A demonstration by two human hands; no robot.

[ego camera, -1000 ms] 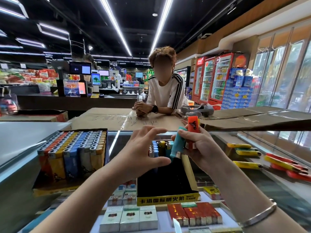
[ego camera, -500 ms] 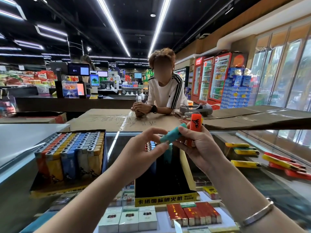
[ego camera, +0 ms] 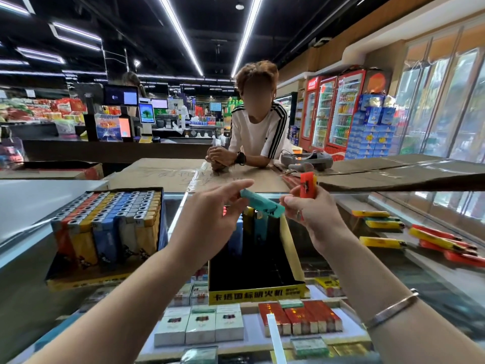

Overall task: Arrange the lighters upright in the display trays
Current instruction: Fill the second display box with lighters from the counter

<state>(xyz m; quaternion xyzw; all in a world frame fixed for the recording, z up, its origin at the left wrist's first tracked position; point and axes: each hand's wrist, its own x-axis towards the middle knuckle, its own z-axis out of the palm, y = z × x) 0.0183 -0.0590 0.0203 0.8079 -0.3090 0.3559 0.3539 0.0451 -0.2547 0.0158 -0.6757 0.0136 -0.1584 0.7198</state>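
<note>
A teal lighter (ego camera: pixel 262 204) lies nearly level in the air between my hands, above the black display tray with a yellow front (ego camera: pixel 256 295). My left hand (ego camera: pixel 210 216) pinches its left end between the forefinger and the fingers below. My right hand (ego camera: pixel 313 215) grips an orange lighter (ego camera: pixel 308 185) upright, and its fingers touch the teal lighter's right end. A few lighters (ego camera: pixel 256 224) stand at the back of that tray; the rest of it is dark. To the left, a second tray (ego camera: pixel 105 278) is packed with upright lighters (ego camera: pixel 110 219).
Loose yellow and red lighters (ego camera: pixel 380 224) lie on the glass counter (ego camera: pixel 393 258) at the right. Cigarette packs (ego camera: pixel 202 327) show under the glass. A person (ego camera: pixel 258 132) leans on flattened cardboard (ego camera: pixel 162 174) across the counter. A metal ledge (ego camera: pixel 31 206) rises on the left.
The teal lighter, upright in my right hand a second ago, has tipped sideways and my left fingers have taken its end. Both hands rose slightly above the tray.
</note>
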